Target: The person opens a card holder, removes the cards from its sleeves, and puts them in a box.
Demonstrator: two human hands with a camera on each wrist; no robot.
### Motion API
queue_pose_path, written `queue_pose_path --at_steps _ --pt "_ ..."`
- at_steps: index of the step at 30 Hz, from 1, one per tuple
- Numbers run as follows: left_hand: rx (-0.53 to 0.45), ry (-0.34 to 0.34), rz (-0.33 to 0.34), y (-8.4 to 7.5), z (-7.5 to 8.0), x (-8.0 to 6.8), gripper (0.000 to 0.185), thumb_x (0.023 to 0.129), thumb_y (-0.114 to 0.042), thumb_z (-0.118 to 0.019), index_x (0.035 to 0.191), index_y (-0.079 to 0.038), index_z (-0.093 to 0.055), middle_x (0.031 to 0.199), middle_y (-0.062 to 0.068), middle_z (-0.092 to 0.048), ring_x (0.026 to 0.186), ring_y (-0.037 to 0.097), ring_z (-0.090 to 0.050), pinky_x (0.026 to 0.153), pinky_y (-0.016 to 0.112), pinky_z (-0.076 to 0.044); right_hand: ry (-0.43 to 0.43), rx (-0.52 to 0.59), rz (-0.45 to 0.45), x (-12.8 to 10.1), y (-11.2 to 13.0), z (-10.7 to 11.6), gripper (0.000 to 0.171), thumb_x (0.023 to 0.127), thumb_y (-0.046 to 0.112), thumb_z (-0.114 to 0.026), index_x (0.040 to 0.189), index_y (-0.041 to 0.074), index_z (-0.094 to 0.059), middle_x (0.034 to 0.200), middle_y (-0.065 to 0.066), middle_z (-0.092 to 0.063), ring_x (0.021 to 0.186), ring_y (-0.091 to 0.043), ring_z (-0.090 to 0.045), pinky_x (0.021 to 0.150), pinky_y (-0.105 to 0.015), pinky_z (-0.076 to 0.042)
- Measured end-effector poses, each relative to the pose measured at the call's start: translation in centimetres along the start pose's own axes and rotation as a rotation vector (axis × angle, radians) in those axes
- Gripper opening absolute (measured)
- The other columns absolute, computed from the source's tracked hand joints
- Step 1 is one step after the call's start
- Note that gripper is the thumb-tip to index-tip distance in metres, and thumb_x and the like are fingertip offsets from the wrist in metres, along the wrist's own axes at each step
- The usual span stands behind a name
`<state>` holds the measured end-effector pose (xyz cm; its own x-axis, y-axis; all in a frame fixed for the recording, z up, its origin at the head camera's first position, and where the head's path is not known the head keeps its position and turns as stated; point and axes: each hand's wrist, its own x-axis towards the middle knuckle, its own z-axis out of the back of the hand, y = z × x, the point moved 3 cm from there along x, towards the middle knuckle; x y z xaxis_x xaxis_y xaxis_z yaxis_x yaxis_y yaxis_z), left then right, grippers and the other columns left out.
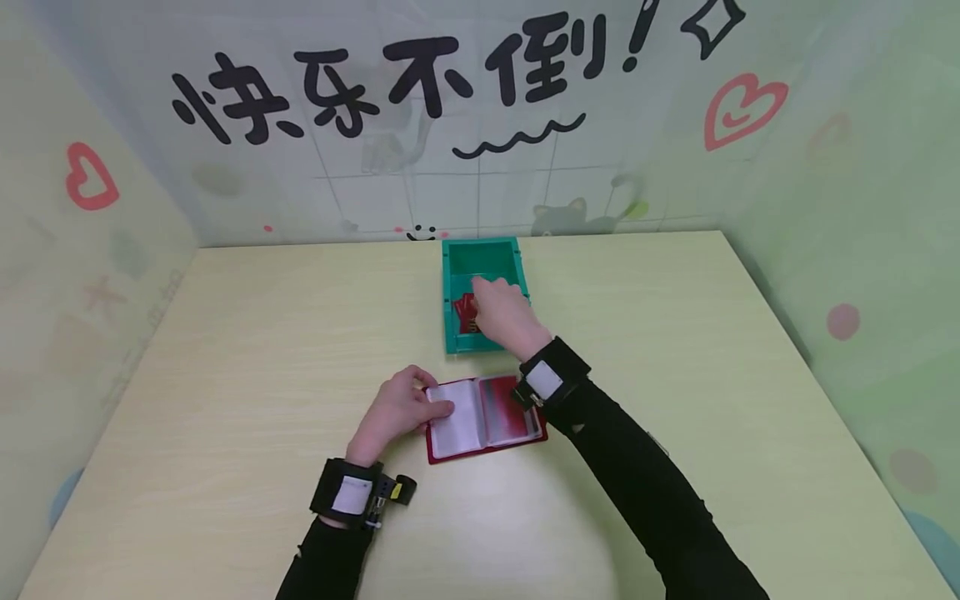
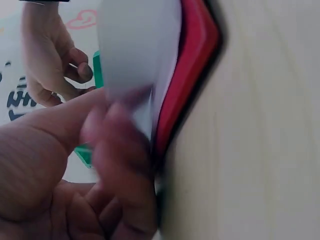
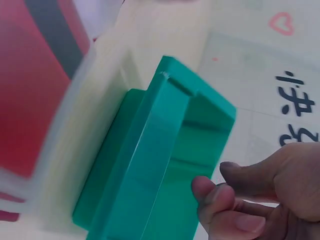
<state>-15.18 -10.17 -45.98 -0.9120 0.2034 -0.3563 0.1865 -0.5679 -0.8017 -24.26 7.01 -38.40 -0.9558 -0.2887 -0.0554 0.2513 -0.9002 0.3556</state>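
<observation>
Plainly, in the head view, the left hand (image 1: 401, 408) pinches the left edge of an open red booklet (image 1: 457, 427) — thumb over the pale page, fingers at the rim. The booklet lies on the wooden table (image 1: 262, 358), to the right of those fingers, with a red insert (image 1: 504, 408) on its right-hand side. The right hand (image 1: 512, 318) reaches over a green tray (image 1: 482, 257), farther out than the left fingers; red cards (image 1: 465, 315) lie in the tray just left of its fingertips.

In the left wrist view, the left fingers are blurred against the page, the red cover showing just beside them; past the thumb, the right hand hangs with bent fingers.

In the right wrist view, the right fingers are loosely curled — a gap parts thumb and fingertips. The tray stands just left of them, the red insert well apart, farther left.
</observation>
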Motion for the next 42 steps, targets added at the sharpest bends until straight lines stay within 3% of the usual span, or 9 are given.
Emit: queue_pose_path --at_steps 6,13,16,20,23,30,32,36,42 --pt "0.217 -0.133 -0.070 -1.9 -0.9 -0.6 0.047 0.085 -0.019 -0.080 0.123 -0.003 -0.057 0.087 0.011 -0.060 0.077 0.021 -0.054 0.064 0.027 -0.043 -0.080 0.139 0.025 -4.4 -1.8 0.2 0.034 0.100 0.014 -0.062 0.130 -0.002 -0.059 0.082 -0.014 -0.069 0.064 -0.020 -0.062 0.055 -0.021 -0.046" --pt "0.367 -0.117 -0.260 -4.6 -2.9 -0.9 0.038 0.088 0.001 -0.069 0.125 -0.002 -0.060 0.117 0.014 -0.059 0.097 0.025 -0.058 0.087 0.040 -0.057 -0.077 0.363 0.055 -9.0 -5.2 -1.2 0.034 0.099 0.013 -0.062 0.129 -0.002 -0.063 0.099 -0.016 -0.074 0.067 -0.016 -0.060 0.056 -0.023 -0.050" --pt "0.394 -0.092 -0.304 -5.2 -3.6 -0.6 0.039 0.092 -0.001 -0.065 0.130 -0.002 -0.059 0.127 0.014 -0.059 0.105 0.026 -0.061 0.095 0.044 -0.056 -0.038 0.462 0.025 -10.1 -6.5 -2.2 0.031 0.100 0.015 -0.060 0.126 -0.001 -0.065 0.091 -0.014 -0.071 0.067 -0.016 -0.059 0.055 -0.024 -0.051" --pt "0.408 -0.050 -0.323 -5.6 -4.4 0.1 0.038 0.097 -0.014 -0.064 0.133 -0.002 -0.060 0.130 0.015 -0.061 0.112 0.027 -0.062 0.099 0.046 -0.055 -0.029 0.586 -0.014 -10.9 -7.6 -2.9 0.029 0.100 0.013 -0.059 0.125 -0.003 -0.065 0.087 -0.015 -0.070 0.060 -0.017 -0.061 0.050 -0.027 -0.054" --pt "0.417 -0.037 -0.311 -5.8 -4.8 0.5 0.040 0.098 -0.021 -0.064 0.133 -0.002 -0.061 0.129 0.015 -0.060 0.112 0.027 -0.062 0.098 0.046 -0.055 -0.048 0.613 0.008 -11.2 -7.6 -3.1 0.028 0.100 0.010 -0.059 0.123 -0.004 -0.065 0.084 -0.016 -0.071 0.056 -0.018 -0.062 0.049 -0.028 -0.054" --pt "0.388 -0.064 -0.305 -5.4 -4.9 0.7 0.038 0.096 -0.027 -0.068 0.128 -0.006 -0.066 0.126 0.011 -0.062 0.111 0.027 -0.063 0.091 0.047 -0.057 -0.244 0.324 0.103 -11.8 -7.2 -3.9 0.019 0.094 0.008 -0.068 0.110 -0.002 -0.072 0.087 -0.013 -0.076 0.064 -0.012 -0.061 0.057 -0.021 -0.053" --pt "0.371 -0.075 -0.312 -5.3 -4.7 0.7 0.037 0.096 -0.027 -0.069 0.127 -0.007 -0.067 0.124 0.011 -0.063 0.111 0.026 -0.063 0.090 0.046 -0.057 -0.260 0.310 0.132 -11.9 -7.1 -4.3 0.017 0.093 0.007 -0.069 0.107 -0.001 -0.073 0.089 -0.012 -0.075 0.067 -0.013 -0.061 0.061 -0.022 -0.054" --pt "0.333 -0.081 -0.310 -5.0 -4.5 0.7 0.035 0.095 -0.025 -0.070 0.125 -0.007 -0.068 0.122 0.010 -0.065 0.106 0.024 -0.062 0.087 0.042 -0.057 -0.244 0.406 0.155 -11.8 -7.4 -5.2 0.014 0.093 0.005 -0.068 0.105 0.001 -0.075 0.092 -0.009 -0.073 0.075 -0.012 -0.061 0.066 -0.021 -0.053" --pt "0.256 -0.069 -0.298 -4.8 -4.4 1.0 0.030 0.096 -0.024 -0.069 0.122 -0.009 -0.068 0.120 0.010 -0.066 0.103 0.024 -0.060 0.090 0.042 -0.056 -0.230 0.617 0.100 -11.6 -8.4 -6.4 0.016 0.096 0.008 -0.065 0.108 0.004 -0.075 0.093 -0.008 -0.069 0.076 -0.011 -0.060 0.066 -0.020 -0.051"
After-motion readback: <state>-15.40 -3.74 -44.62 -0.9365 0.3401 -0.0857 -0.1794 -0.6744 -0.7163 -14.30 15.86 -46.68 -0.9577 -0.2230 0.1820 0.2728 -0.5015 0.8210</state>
